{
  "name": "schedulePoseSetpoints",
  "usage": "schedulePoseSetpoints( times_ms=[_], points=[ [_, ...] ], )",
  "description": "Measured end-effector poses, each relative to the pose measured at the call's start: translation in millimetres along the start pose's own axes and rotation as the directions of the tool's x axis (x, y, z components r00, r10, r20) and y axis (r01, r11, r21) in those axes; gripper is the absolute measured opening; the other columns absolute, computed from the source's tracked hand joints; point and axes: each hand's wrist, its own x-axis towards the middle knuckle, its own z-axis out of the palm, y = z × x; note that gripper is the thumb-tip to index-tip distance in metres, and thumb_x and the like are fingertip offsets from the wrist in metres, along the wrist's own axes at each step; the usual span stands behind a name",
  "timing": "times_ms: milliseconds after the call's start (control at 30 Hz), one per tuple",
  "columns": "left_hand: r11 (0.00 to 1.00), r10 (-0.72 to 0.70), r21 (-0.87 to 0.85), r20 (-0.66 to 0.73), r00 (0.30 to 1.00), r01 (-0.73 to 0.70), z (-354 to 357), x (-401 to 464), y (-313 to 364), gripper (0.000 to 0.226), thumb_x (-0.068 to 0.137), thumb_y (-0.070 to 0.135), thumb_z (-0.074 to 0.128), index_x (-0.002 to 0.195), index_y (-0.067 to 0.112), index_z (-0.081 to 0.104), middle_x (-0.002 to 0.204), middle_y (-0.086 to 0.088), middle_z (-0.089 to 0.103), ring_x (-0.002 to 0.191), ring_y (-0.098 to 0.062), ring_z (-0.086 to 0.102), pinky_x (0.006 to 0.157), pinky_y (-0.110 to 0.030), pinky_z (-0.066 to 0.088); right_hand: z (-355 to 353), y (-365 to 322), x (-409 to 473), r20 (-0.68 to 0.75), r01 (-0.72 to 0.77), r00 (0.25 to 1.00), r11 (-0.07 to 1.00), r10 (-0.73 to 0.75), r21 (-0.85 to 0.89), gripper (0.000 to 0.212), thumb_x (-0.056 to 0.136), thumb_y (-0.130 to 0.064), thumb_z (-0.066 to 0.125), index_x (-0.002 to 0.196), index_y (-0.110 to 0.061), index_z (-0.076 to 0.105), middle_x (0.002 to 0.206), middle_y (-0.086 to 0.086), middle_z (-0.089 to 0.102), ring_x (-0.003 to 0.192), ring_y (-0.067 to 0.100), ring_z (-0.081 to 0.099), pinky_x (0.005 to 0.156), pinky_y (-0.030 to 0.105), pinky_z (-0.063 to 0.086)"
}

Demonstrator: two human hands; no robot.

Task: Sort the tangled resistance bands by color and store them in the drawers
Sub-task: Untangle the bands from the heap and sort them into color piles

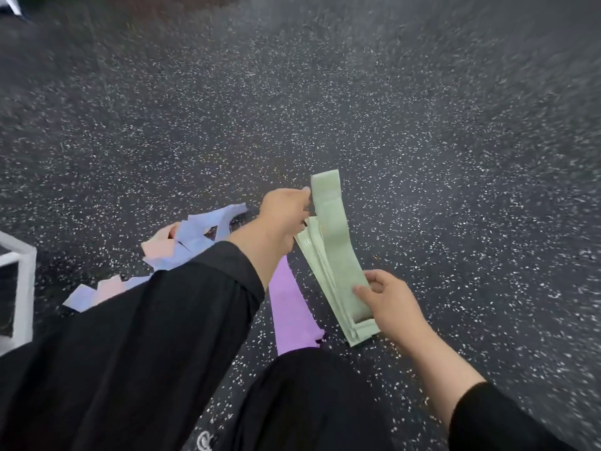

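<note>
Currently the left hand [286, 213] is pinching the far end of the green resistance bands [335, 255] while the right hand [393, 304] is gripping the near end. Their long axis is running away from the person, just right of the purple band [291, 307] on the floor [422, 125].

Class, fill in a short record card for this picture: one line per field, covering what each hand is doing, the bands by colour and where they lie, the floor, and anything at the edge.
left hand: left hand pinches the far end of the green bands
right hand: right hand grips the near end of the same stack
purple band: purple band flat on the floor, beside the green stack
blue and pink bands: blue and pink bands lie mixed on the floor, partly behind the left sleeve
floor: dark speckled floor
left edge: white frame, only partly in view
</note>
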Motion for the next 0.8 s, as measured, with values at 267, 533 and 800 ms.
schedulePoseSetpoints(
  times_ms=[267,533,800],
  points=[
    [0.91,0.058,0.414,-0.16,0.985,0.013,-68.4,-12.7,-80.5,0.017,0.1,0.025,0.055,0.085,0.02,0.061,0.067,0.004,0.054,0.058,-0.013,0.045,0.051,-0.022,0.034,33.0,-25.6,22.7,0.07,0.034,0.998,0.877,0.0,-0.478,0.056,0.099,-0.04,0.057,0.15,-0.019,0.043,0.146,0.007,0.052,0.123,0.028,0.057,0.097,0.035,0.045],
    [0.736,0.127,0.675,-0.219,0.967,0.056,-159.1,-43.3,-135.4,0.018,0.101,0.022,0.052,0.095,0.015,0.068,0.092,-0.006,0.071,0.101,-0.033,0.066,0.073,-0.032,0.042,136.4,-130.4,4.7,0.419,0.406,0.883,0.793,-0.213,-0.453,0.044,0.101,-0.037,0.053,0.142,-0.02,0.052,0.133,0.009,0.062,0.108,0.027,0.062,0.085,0.034,0.05],
    [0.484,0.192,0.869,-0.22,0.956,0.102,-253.9,-77.2,-172.7,0.031,0.103,0.025,0.048,0.125,0.011,0.065,0.129,-0.014,0.064,0.116,-0.034,0.059,0.088,-0.037,0.047,230.2,-137.7,-13.2,0.638,0.614,0.749,0.551,-0.18,-0.566,0.048,0.104,-0.028,0.046,0.151,-0.02,0.038,0.138,0.01,0.059,0.114,0.032,0.06,0.083,0.033,0.046]
  ],
)
